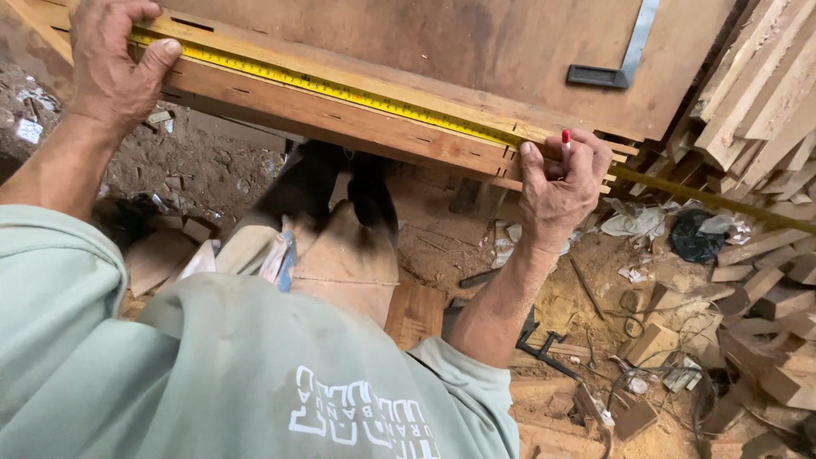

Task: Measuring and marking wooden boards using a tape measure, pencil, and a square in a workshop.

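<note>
Closest to the camera, a pale green cotton shirt (212,365) fills the lower left, and both bare forearms reach out from it toward the work. Beyond them the right hand (561,187) sits at the near edge of a long reddish-brown wooden plank (340,115) with small slots cut along its side. Its grip is pressed together: thumb and forefinger pinch a short red-and-white pencil (566,140) with the tip held against the yellow steel measuring tape (357,93), apparently so that a mark can land right at a reading. The tape lies flat along the plank's upper face, running diagonally from upper left to lower right, and passes on beyond the right hand over the floor litter. Farther along, the left hand (110,64) presses down on the tape's far end, thumb curled over the plank's edge and fingers closed on top, which seems to keep the tape stretched and stop it sliding. The plank rests on the brown wooden table (442,42), at its front edge. Farther back on the table lies a grey metal try square with a dark stock (616,68). To the right a stack of pale sawn timber lengths (765,93) leans, and offcuts and sawdust cover the dirt floor (646,323) below.
</note>
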